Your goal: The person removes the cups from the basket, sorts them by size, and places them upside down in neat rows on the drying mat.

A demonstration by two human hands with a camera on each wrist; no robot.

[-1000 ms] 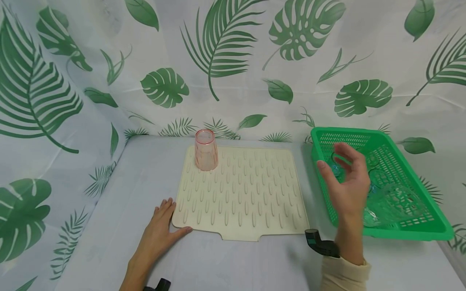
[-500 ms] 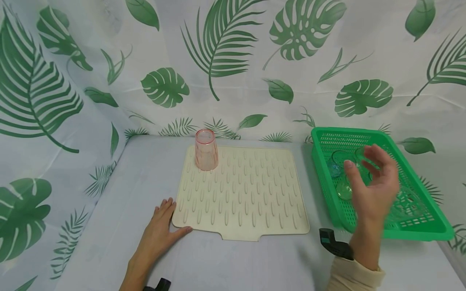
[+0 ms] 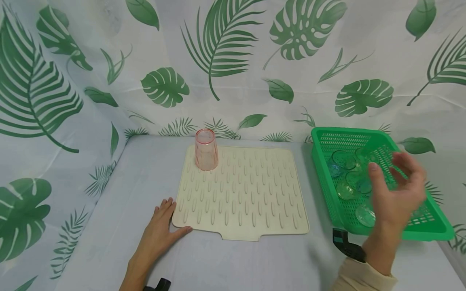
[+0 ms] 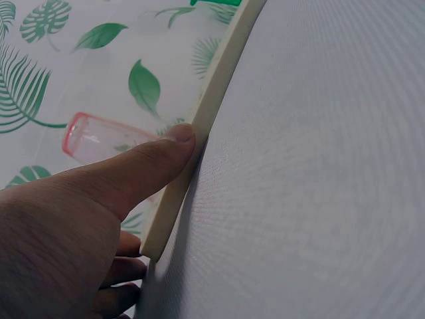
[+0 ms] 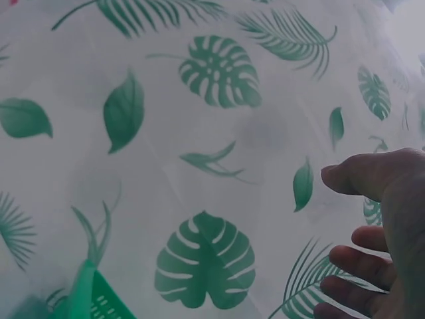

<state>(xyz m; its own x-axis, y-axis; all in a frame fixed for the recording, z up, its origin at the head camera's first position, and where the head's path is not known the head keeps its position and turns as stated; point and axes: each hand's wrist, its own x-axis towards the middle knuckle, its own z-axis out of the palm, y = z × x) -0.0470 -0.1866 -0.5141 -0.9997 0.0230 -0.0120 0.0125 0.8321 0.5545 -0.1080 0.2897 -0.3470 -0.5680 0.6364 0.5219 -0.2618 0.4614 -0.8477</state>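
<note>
In the head view a cream ribbed mat (image 3: 240, 194) lies on the table, and a clear pink glass (image 3: 206, 151) stands on its back left corner. My left hand (image 3: 156, 234) rests at the mat's front left corner; in the left wrist view its thumb (image 4: 163, 156) lies on the mat's edge (image 4: 209, 100). Over the right part of a green basket (image 3: 338, 220) hovers my right hand (image 3: 398, 194), thumb and fingers apart, holding nothing. Several clear glasses, among them a greenish one (image 3: 346, 190) and a bluish one (image 3: 334, 167), are in the basket, partly hidden by that hand.
A white cloth with green leaves (image 3: 236, 52) hangs behind and to the left of the table. The basket stands to the right of the mat, with a strip of pale tabletop (image 3: 314, 210) between them.
My right hand has moved to the right across the basket, uncovering more glasses in its left part. The left hand, the mat and the pink glass have stayed in place.
</note>
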